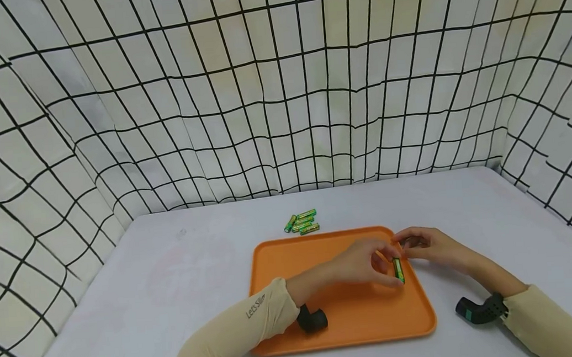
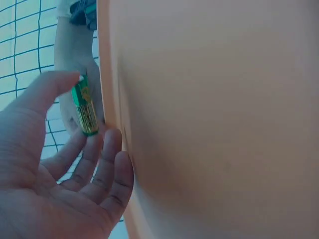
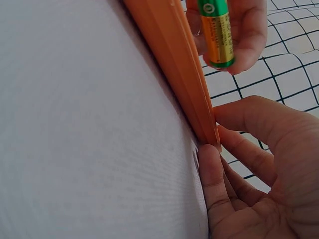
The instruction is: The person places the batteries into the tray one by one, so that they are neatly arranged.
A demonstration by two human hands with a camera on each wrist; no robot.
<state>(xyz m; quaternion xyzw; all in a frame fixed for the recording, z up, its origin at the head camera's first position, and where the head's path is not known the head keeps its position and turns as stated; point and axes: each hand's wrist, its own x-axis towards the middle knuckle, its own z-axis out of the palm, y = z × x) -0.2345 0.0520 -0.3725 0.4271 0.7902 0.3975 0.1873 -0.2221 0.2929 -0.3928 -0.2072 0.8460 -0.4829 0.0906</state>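
Battery pinched in left hand over orange tray, right hand gripping its rim, loose batteries beyond

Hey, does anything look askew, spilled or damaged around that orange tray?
Nothing looks spilled or damaged. The only thing slightly askew is the leftmost battery in the loose cluster of green batteries beyond the orange tray: it slants more steeply than its neighbours, which lie roughly parallel.

Battery: green and gold, with print. Tray: plain orange. Table: white. Wall: white, black grid lines. Sleeves: beige, dark lettering on left. Wrist devices: black.
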